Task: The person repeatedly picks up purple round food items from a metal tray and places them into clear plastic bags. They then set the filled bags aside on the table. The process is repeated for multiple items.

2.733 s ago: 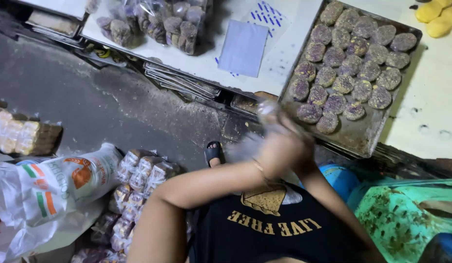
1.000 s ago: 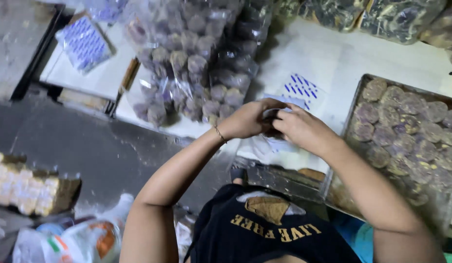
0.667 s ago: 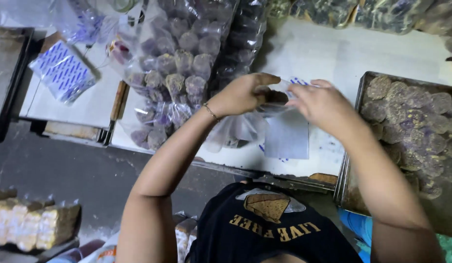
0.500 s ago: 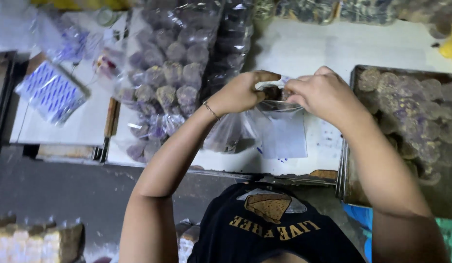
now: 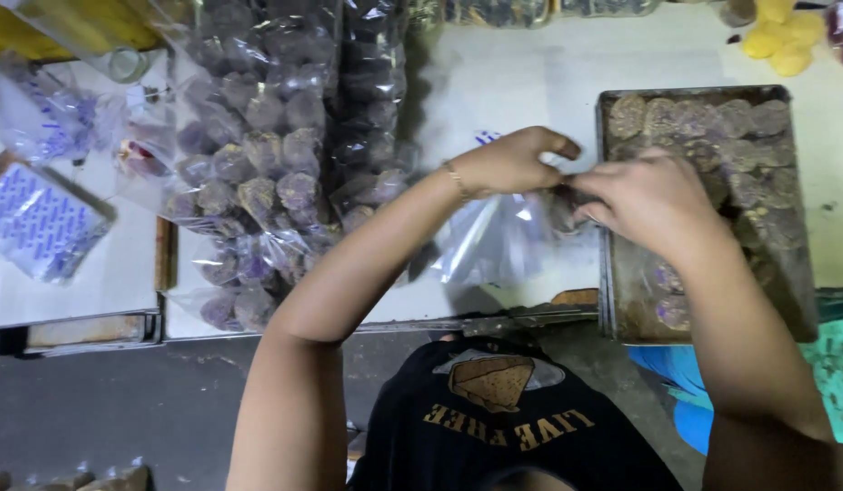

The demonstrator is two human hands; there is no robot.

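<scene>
Both hands meet above the white desk (image 5: 512, 82): the left hand (image 5: 508, 164) and the right hand (image 5: 648, 195) each pinch, with fingers pressed together, the mouth of a clear plastic bag (image 5: 494, 241) that hangs between them, just left of the metal tray (image 5: 608, 218) of round brownish cookies (image 5: 694, 118). The step in hand looks like filling or closing this bag. The next move likely calls for a steady grip on the thin film, while finished packs (image 5: 258, 173) lie piled to the left.

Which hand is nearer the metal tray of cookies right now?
Right. The right hand is over the metal tray's left edge; the left hand is beside it, over the white table.
</scene>
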